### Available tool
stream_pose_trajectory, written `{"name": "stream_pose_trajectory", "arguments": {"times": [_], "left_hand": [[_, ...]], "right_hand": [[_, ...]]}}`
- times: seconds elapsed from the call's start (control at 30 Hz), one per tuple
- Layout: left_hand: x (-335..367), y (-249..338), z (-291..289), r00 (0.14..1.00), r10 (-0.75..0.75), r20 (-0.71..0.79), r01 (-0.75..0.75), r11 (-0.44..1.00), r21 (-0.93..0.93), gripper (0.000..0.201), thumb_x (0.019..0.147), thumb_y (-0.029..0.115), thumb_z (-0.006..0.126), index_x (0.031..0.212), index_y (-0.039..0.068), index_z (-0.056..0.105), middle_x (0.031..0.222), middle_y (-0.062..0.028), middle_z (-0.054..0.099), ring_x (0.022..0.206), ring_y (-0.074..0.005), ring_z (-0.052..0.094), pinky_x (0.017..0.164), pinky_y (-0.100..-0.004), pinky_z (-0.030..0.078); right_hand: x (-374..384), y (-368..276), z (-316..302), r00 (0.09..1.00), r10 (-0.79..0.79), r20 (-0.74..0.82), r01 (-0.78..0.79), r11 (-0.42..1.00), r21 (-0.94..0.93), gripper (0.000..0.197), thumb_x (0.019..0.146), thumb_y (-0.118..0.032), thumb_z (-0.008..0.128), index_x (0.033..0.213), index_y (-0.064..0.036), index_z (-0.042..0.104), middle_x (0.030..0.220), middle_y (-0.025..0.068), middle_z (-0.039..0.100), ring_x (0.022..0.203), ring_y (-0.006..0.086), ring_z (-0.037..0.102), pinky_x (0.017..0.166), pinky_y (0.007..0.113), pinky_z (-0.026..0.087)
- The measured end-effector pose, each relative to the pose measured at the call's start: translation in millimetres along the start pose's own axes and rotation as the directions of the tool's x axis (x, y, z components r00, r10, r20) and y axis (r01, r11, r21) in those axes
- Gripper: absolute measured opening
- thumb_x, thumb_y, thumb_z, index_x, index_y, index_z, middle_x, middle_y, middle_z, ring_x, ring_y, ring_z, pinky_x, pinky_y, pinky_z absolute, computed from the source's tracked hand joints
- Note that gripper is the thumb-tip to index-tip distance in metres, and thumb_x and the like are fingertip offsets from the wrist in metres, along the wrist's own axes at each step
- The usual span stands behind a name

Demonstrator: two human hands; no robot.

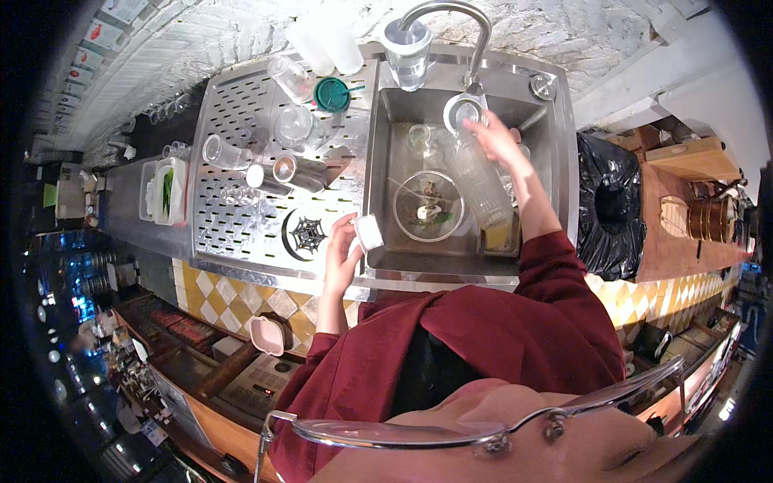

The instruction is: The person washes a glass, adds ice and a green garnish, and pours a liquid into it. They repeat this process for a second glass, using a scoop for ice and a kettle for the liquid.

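Observation:
My left hand (341, 245) pinches a white round lid (369, 233) above the near left edge of the sink. In the sink's right half, my right hand (497, 141) grips the white-rimmed top of a tall clear ribbed bottle (481, 181), slightly blurred. Its mouth is just below the curved metal faucet (481, 48). Whether water runs cannot be made out. A round drain basket (429, 235) with scraps in it sits on the sink (390, 161) floor, near a clear glass (419, 138). A yellow sponge (498, 237) lies by the bottle's lower end.
Left of the sink, a perforated metal drainboard (233, 105) holds glasses, metal shakers (299, 171) and a green lidded cup (332, 95). A clear container (407, 60) stands behind the sink. To the right is a bin lined with a black bag (604, 173).

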State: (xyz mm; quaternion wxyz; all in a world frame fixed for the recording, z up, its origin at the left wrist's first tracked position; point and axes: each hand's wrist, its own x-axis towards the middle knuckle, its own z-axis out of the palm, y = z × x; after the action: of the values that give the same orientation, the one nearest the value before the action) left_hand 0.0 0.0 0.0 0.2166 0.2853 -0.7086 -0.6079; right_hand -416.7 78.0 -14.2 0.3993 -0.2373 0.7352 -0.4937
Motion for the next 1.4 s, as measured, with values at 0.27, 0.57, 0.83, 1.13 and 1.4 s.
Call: {"name": "stream_pose_trajectory", "arguments": {"times": [0.27,0.57,0.83,1.13,1.4], "left_hand": [[213,167,57,0.920,0.392,0.002,-0.389,0.913,-0.126,0.052,0.086,0.019,0.046,0.133,-0.001,0.037,0.130,-0.0136,0.047,0.121,-0.0204,0.043,0.102,-0.0325,0.032],[327,168,78,0.997,0.038,-0.062,-0.039,0.999,-0.018,0.044,0.095,0.032,0.033,0.117,0.000,0.054,0.110,-0.0146,0.060,0.100,-0.0239,0.055,0.088,-0.0359,0.044],[337,139,219,0.784,0.579,0.225,-0.381,0.733,-0.563,0.037,0.085,0.019,0.052,0.116,0.000,0.052,0.112,-0.0102,0.057,0.109,-0.0212,0.049,0.096,-0.0352,0.036],[282,128,197,0.847,0.495,0.191,-0.456,0.863,-0.218,0.032,0.088,0.024,0.044,0.107,-0.001,0.051,0.107,-0.0090,0.054,0.104,-0.0192,0.047,0.093,-0.0319,0.033],[231,45,152,0.970,0.118,-0.213,-0.238,0.648,-0.723,0.037,0.093,0.026,0.041,0.127,0.011,0.040,0.107,-0.0017,0.051,0.093,-0.0123,0.052,0.081,-0.0291,0.043]], "right_hand": [[11,-52,-56,1.000,0.024,0.016,-0.028,0.924,0.381,0.086,0.080,-0.039,0.067,0.139,0.0016,0.020,0.045,-0.0048,0.033,0.033,0.0054,0.026,0.032,0.023,0.018],[36,-35,-34,0.981,0.073,0.179,-0.164,0.802,0.575,0.067,0.085,-0.023,0.060,0.141,-0.0100,0.026,0.046,-0.0061,0.030,0.034,0.0059,0.027,0.034,0.022,0.019],[73,-32,-37,0.979,0.048,0.196,-0.133,0.886,0.444,0.055,0.088,-0.025,0.054,0.137,-0.0105,0.035,0.063,-0.0037,0.040,0.039,0.0049,0.029,0.036,0.022,0.020],[79,-3,-12,0.978,0.071,0.194,-0.140,0.918,0.370,0.048,0.090,-0.032,0.049,0.132,-0.0105,0.043,0.082,0.0009,0.052,0.043,0.0054,0.031,0.037,0.023,0.022],[39,39,-34,0.997,-0.044,-0.068,0.062,0.960,0.274,0.044,0.091,-0.036,0.048,0.127,-0.0100,0.051,0.094,0.0052,0.061,0.044,0.0054,0.031,0.037,0.024,0.022]]}}
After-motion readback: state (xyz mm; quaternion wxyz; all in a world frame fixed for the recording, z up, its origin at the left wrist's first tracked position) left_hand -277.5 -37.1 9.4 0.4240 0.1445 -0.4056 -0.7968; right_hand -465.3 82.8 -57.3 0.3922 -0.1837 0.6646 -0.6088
